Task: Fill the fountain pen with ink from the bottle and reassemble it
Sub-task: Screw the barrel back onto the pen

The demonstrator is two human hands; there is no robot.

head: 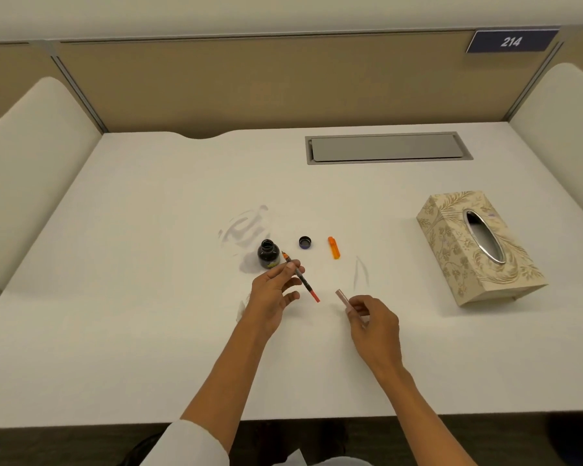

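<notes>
An open ink bottle (268,254) of dark ink stands at the middle of the white desk (148,331). Its dark cap (305,242) lies to its right, and the orange pen cap (334,247) lies further right. My left hand (272,297) pinches the pen's nib section with its dark converter (303,278); the nib points up-left beside the bottle and the red end points down-right. My right hand (374,319) holds the translucent pink pen barrel (345,301), whose open end points up-left toward the converter, a short gap away.
A patterned tissue box (475,245) sits on the right of the desk. A grey cable hatch (386,148) is set into the desk at the back. Beige partition panels close the back and sides. Faint smudges mark the desk behind the bottle.
</notes>
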